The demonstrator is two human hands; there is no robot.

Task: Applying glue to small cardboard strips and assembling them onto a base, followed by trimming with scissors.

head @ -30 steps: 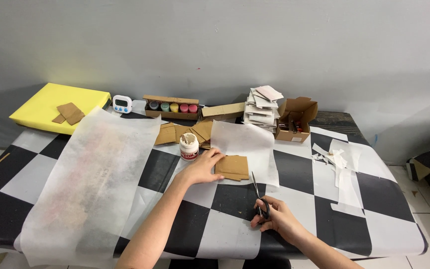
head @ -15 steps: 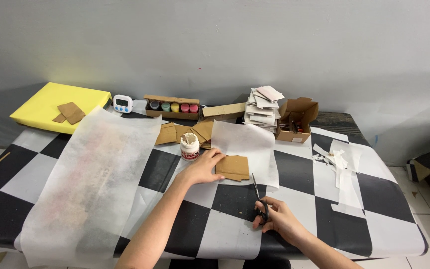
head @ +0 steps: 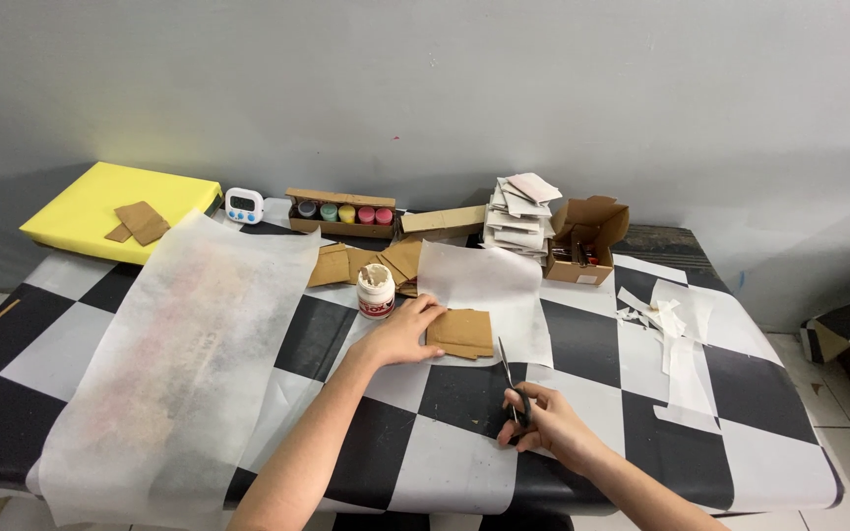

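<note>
Left hand (head: 400, 334), fingers flat and together, pins a brown cardboard rectangle (head: 464, 332) onto a white paper sheet (head: 484, 285); right hand (head: 548, 433), fingers curled through black-handled scissors (head: 512, 385), has the cut barely begun at the sheet's near edge.

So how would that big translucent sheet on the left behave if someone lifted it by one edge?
The translucent sheet looks thin, the checks showing through, so probably light and floppy. Its front edge already droops over the table edge, so it would likely sag and slide easily when pushed.
</note>
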